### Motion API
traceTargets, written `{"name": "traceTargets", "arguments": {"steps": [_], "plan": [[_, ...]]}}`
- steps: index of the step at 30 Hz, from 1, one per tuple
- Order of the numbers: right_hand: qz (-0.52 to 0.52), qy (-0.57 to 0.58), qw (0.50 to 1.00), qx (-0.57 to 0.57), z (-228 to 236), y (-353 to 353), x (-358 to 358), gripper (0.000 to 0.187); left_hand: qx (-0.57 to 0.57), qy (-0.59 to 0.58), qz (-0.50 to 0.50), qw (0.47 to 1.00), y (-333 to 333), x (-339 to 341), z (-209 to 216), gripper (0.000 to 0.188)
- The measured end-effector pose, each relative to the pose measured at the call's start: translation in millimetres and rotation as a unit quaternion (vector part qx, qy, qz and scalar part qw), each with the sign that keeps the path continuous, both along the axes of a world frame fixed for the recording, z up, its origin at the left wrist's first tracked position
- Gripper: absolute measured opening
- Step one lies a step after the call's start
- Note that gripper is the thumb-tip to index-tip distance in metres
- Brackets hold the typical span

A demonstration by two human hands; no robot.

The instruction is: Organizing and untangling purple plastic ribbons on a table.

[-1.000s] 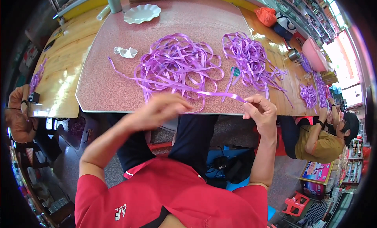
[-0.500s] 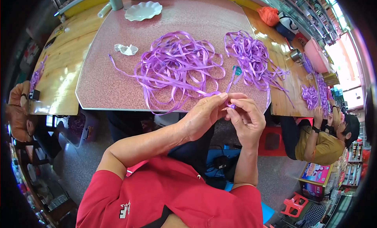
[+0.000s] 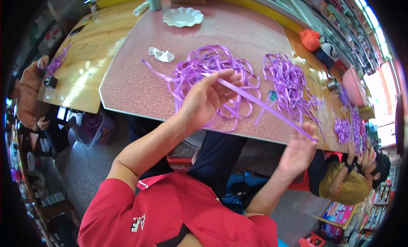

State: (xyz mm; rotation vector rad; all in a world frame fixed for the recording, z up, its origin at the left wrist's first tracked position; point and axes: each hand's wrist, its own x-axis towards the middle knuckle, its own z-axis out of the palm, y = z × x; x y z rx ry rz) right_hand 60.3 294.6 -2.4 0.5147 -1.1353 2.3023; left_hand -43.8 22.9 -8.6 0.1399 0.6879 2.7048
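A purple ribbon (image 3: 263, 104) stretches taut and slanting from my left hand down to my right. My left hand (image 3: 208, 96), over the near side of a loose heap of purple ribbon (image 3: 193, 70), has the ribbon between its thumb and fingers, which curl loosely. Off the table's near right edge, my right hand (image 3: 299, 150) pinches the ribbon near its end; motion blurs this hand a little. To the right of the first heap lies a second tangle of purple ribbon (image 3: 287, 79), with a small green piece (image 3: 272, 95) at its left side.
The speckled pink tabletop (image 3: 131, 87) also bears a scalloped white dish (image 3: 182, 17) and crumpled white tissue (image 3: 161, 54). Rightward are a pink basin (image 3: 356, 86), a metal cup (image 3: 332, 84) and a co-worker (image 3: 346, 179) handling purple ribbon. Another person (image 3: 29, 91) sits far left.
My hands, close together before, are now wide apart with the ribbon drawn between them. The right hand has moved right and down, the left slightly up. The whole view has shifted.
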Motion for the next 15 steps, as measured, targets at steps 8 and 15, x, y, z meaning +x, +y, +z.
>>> {"name": "traceTargets", "arguments": {"steps": [8,15], "plan": [[0.076,-0.033,0.977,-0.195,-41.5,134.1,3.4,0.030,-0.101,0.006,0.199,0.975,-106.8,-60.3,-23.5,0.044],[-0.068,-0.120,0.970,-0.202,-42.1,158.2,-1.9,0.022,-0.228,0.058,0.235,0.943,-114.7,-51.5,-26.8,0.045]]}}
